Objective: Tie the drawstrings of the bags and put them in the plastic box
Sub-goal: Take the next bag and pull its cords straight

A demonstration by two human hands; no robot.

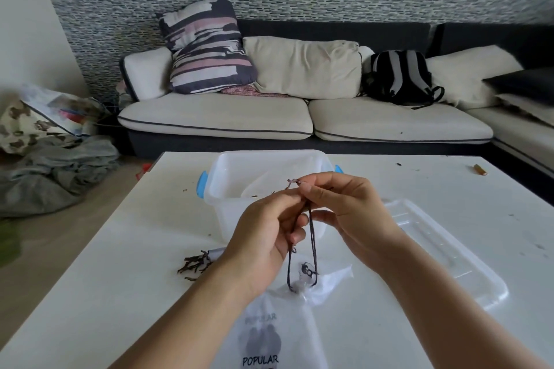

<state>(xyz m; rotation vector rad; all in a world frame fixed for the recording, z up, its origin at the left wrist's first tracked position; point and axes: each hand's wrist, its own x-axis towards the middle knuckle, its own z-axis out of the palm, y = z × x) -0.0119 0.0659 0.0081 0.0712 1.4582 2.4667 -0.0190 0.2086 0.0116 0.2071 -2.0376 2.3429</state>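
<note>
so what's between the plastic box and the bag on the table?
Head view: both hands, left and right, pinching the dark drawstring, between plastic box and bag.

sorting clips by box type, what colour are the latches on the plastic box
Blue; the latches sit at each end of the clear plastic box, clearest in the head view.

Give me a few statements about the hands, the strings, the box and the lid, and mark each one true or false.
1. Both hands pinch the drawstrings. True: left hand, right hand.
2. The lid is on the plastic box. False: it lies on the table, right of the box.
3. The box has blue handles. True.
4. The bag hangs in the air. False: it lies on the table.
</note>
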